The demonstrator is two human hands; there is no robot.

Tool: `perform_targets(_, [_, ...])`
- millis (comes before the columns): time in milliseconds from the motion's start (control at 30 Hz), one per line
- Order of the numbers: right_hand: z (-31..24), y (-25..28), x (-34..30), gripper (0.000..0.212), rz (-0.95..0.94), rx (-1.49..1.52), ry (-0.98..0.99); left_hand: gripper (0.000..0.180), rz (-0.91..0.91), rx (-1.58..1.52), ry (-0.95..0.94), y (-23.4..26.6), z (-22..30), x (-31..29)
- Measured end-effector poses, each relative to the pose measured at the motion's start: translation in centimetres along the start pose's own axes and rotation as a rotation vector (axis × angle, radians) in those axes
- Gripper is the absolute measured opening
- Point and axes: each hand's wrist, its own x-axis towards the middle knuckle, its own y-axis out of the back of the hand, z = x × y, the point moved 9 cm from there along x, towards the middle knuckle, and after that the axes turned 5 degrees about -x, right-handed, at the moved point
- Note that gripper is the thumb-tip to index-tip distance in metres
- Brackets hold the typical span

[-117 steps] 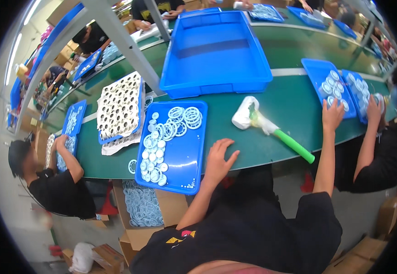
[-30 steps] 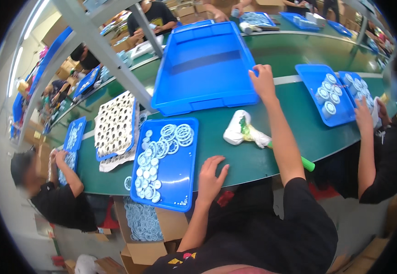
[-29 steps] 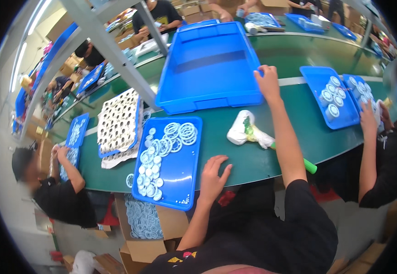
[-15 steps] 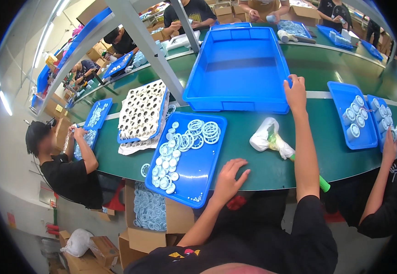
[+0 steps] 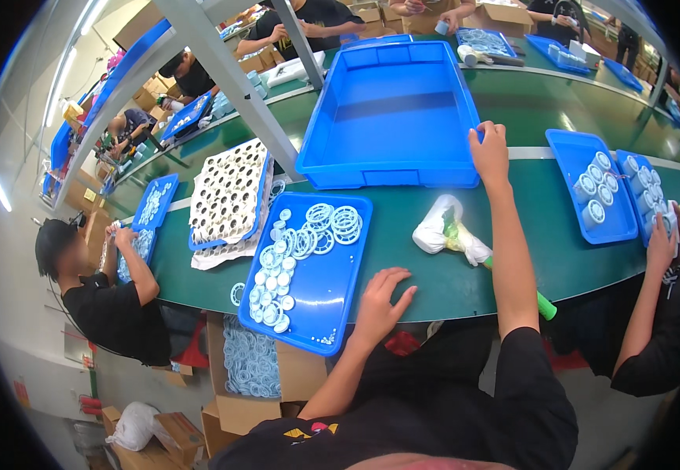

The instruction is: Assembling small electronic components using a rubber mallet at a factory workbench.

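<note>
So our left hand (image 5: 387, 300) is at the near edge of the green worktop (image 5: 457, 294), fingers loosely spread, nothing in it, just right of the blue tray (image 5: 324, 301) with pale blue rings (image 5: 346, 225). Our right hand (image 5: 490, 149) is up at the right rim of the big blue bin (image 5: 395, 177), fingers bent, can't tell if they're actually gripping. Bin's sitting beyond the white-wrapped tool (image 5: 451, 229).

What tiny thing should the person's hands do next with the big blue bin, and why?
I'd maybe bring the left hand to the big blue bin's left side, to help steady it. The right hand is at the bin's right edge, while the left one, holding nothing, is at the green table's near edge.
</note>
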Motion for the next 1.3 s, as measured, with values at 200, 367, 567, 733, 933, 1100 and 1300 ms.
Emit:
perform_targets(200, [0.6,-0.2,0.1,0.031,0.022,0.047,0.016,0.028,-0.001,-0.010,-0.007,0.0,0.2,0.0])
perform_targets(367, [0.9,-0.3,-0.1,0.032,0.017,0.066,-0.020,0.028,0.012,0.000,0.012,0.1,-0.1,0.0])
perform_targets(567, [1.3,-0.7,0.2,0.034,-0.028,0.097,-0.065,0.027,0.006,-0.015,0.011,0.0,0.0,0.0])
perform_targets(733, [0.2,-0.9,0.1,0.034,-0.003,0.094,-0.017,0.027,0.010,0.018,0.011,0.5,0.0,-0.1])
perform_targets(933, [4.4,-0.1,0.5,0.037,0.010,0.082,-0.007,0.027,-0.115,-0.323,0.199,-0.2,0.6,-1.0])
perform_targets(1100, [0.9,-2.0,0.5,0.040,0.013,0.134,0.013,0.025,-0.299,-0.753,0.609,-2.0,-2.4,-12.7])
perform_targets(1300, [0.7,-1.5,0.4,0.039,-0.038,0.119,-0.043,0.077,0.030,0.417,0.535,2.4,-17.1,-24.1])
